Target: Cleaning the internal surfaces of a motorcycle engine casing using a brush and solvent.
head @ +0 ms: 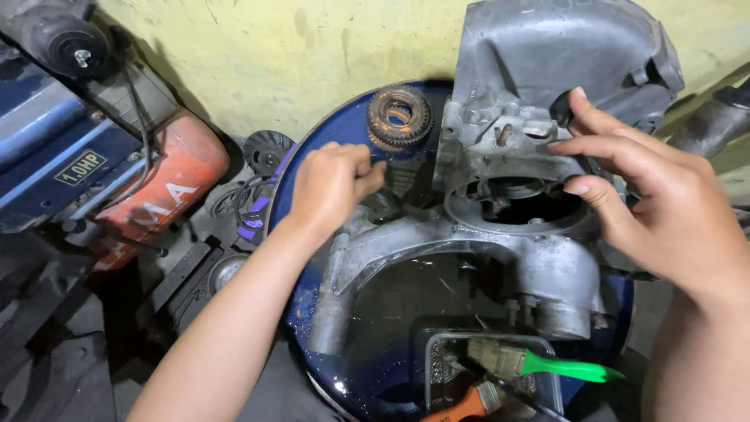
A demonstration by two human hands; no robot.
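A grey, oily engine casing (539,117) stands in a blue round basin (312,156) of dark liquid. My left hand (332,184) grips the casing's left edge beside a small dark part, just below a rusty gear (400,117) that rests on the basin's far rim. My right hand (625,187) rests on the casing's right side, fingers spread across it and thumb near the round opening (516,199).
In the basin's near part lies a clear tray (547,344) with a green-handled brush (547,363) and an orange-handled brush (465,405). An orange and blue machine (141,180) stands at the left by the yellow wall. Dark parts and cables litter the floor at left.
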